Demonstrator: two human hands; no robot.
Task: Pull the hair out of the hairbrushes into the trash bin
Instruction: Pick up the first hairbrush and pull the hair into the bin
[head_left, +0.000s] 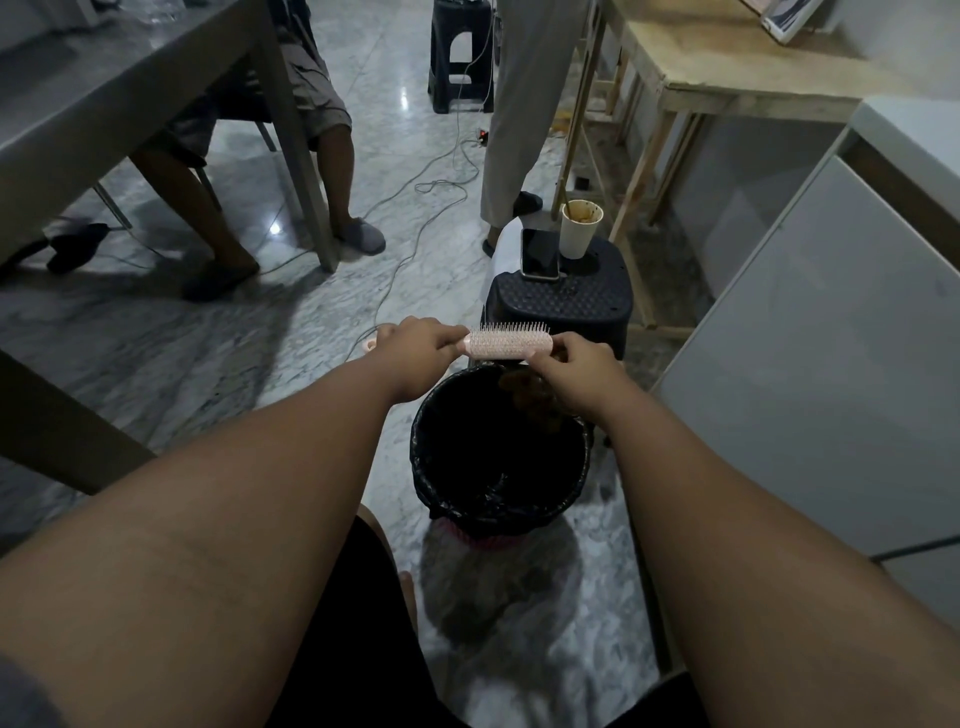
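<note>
A pink hairbrush (509, 344) is held level over the far rim of the trash bin (576, 488), bristles pointing up and away. My left hand (418, 353) grips its handle at the left end. My right hand (574, 379) is at the brush's right end, fingers curled, holding a clump of brown hair (530, 392) that hangs below the brush over the bin. The bin is round, lined with a black bag, with a pink base showing, and stands on the floor between my knees.
A dark plastic stool (561, 306) behind the bin carries a phone (539, 254) and a paper cup (581, 228). A white cabinet (810, 364) stands right, a grey table (130, 83) left with a seated person's legs (332, 171). Cables (415, 228) cross the marble floor.
</note>
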